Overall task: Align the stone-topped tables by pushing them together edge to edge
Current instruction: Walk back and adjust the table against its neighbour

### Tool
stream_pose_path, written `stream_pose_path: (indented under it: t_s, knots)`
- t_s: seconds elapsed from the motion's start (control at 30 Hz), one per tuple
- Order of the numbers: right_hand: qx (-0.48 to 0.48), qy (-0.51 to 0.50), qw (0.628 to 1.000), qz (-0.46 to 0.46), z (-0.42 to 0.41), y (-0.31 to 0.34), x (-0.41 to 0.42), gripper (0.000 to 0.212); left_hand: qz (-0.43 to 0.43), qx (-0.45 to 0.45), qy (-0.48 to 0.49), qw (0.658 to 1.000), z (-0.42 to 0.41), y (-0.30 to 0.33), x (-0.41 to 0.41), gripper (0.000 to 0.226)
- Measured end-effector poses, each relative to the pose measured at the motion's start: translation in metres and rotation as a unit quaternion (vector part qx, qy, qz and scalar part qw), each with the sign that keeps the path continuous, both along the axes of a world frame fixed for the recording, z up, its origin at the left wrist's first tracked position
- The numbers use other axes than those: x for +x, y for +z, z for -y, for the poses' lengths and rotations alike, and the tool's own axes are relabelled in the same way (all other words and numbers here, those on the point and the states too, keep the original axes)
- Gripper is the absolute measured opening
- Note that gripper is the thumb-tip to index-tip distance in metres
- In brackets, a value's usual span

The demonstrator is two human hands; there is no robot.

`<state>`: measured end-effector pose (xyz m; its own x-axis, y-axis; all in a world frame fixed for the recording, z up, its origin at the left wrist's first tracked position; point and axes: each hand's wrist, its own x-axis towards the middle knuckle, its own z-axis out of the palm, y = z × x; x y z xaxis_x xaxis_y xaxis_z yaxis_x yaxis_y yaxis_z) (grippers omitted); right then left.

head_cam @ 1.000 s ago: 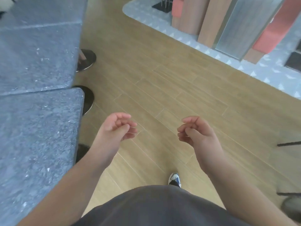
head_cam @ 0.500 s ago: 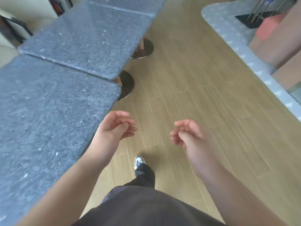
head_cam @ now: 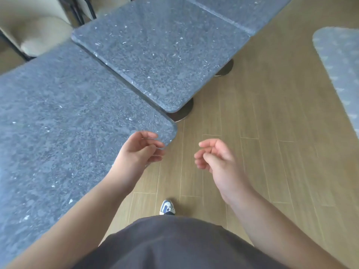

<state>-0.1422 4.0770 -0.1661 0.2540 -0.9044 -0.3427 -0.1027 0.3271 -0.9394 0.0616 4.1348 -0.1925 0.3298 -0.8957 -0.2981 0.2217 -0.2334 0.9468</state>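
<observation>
Because the near desk (head_cam: 68, 123) lies at nine o'clock, the left hand (head_cam: 139, 150), loosely curled and empty, is nearer than the equally empty right hand (head_cam: 215, 158).

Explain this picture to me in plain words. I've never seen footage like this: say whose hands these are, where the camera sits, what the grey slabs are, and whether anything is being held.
There is no machine here. A person wears a camera on the head, so this single view looks forward and down over their own body. The left hand and the right hand hang in front of them, fingers loosely curled, holding nothing. The left hand hovers at the corner of the nearest stone-topped table, though whether it touches is unclear. A second stone-topped table lies beyond it, edges close together, and a third table shows at the top. Nothing lies on the tabletops. Round table bases stand on the wooden floor. A shoe peeks out below, and a beige chair sits at top left.
</observation>
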Motion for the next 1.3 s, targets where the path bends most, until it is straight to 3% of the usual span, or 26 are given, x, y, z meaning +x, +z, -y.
stream_pose_path:
  t_s: [0.33, 0.53, 0.7, 0.93, 1.23, 1.3]
  knots:
    - [0.035, 0.141, 0.989, -0.036, 0.111, -0.043, 0.01, 0.036, 0.029, 0.059, 0.139, 0.988, 0.056, -0.018, 0.002, 0.03]
    - [0.049, 0.278, 0.959, -0.021, 0.184, -0.043, 0.001, 0.034, 0.018, 0.081, 0.252, 0.964, 0.092, -0.02, -0.04, 0.028]
    - [0.077, 0.336, 0.939, -0.019, 0.23, -0.052, 0.01, 0.029, -0.006, 0.092, 0.336, 0.937, 0.106, -0.028, -0.063, 0.022]
    - [0.165, 0.39, 0.9, -0.102, 0.23, -0.108, 0.034, 0.028, -0.105, 0.147, 0.429, 0.885, 0.086, -0.067, -0.077, 0.021]
    - [0.214, 0.38, 0.869, -0.235, 0.225, -0.179, 0.085, 0.024, -0.297, 0.196, 0.474, 0.805, 0.076, -0.151, -0.058, 0.019]
    - [0.232, 0.368, 0.86, -0.264, 0.225, -0.191, 0.092, 0.021, -0.368, 0.196, 0.475, 0.775, 0.078, -0.167, -0.057, 0.025]
